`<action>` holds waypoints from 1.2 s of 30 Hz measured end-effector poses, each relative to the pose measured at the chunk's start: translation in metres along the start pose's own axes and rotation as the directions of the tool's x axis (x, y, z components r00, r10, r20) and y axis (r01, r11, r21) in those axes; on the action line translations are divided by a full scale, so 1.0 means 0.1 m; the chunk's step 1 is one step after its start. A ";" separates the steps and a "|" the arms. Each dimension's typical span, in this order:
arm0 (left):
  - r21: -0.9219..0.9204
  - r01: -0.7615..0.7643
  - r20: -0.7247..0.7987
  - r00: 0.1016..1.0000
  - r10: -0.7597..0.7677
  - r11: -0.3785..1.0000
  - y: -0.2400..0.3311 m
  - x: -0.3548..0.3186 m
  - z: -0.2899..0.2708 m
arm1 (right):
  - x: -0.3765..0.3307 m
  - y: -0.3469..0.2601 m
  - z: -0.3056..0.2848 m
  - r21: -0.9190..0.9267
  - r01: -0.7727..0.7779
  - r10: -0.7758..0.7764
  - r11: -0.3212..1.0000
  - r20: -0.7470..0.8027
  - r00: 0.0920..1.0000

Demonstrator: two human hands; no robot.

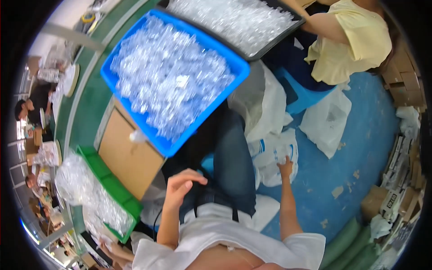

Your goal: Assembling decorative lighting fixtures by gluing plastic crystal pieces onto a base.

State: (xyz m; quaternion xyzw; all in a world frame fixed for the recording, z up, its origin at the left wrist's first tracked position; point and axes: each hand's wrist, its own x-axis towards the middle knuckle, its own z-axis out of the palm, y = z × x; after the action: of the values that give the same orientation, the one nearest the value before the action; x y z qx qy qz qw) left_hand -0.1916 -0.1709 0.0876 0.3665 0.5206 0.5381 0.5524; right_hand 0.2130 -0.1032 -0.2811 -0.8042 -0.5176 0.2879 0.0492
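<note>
My left hand (182,185) is raised in front of my lap, fingers loosely bent and apart, with nothing in it. Low on my right, my right hand (284,168) reaches over a white plastic bag (272,168) with blue print, lying beside my leg. Thumb and forefinger look spread there; the other fingers are hard to make out. Ahead of me, a blue tray (167,150) tilts across, heaped with small clear plastic pieces (171,76). Behind it stands a black tray (252,56) full of similar clear pieces (234,22).
A green bin (112,182) with clear plastic bags stands left, next to a cardboard box (128,153). A person in a yellow top (351,40) sits ahead right. More white bags (328,119) lie on the blue floor (364,135). Cartons (375,202) line the right side.
</note>
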 end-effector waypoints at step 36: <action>0.762 -0.289 -0.604 0.006 0.797 0.579 0.62 -4.78 -0.87 | -0.92 -5.64 -2.51 -0.007 1.000 -0.871 -0.006 0.492 -0.002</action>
State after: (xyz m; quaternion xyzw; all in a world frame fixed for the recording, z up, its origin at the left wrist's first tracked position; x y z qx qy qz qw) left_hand -0.2317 -0.6413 0.2177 0.2666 0.6411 0.6833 -0.2259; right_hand -0.1388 0.1312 0.1780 -0.1521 -0.9656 0.2107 -0.0077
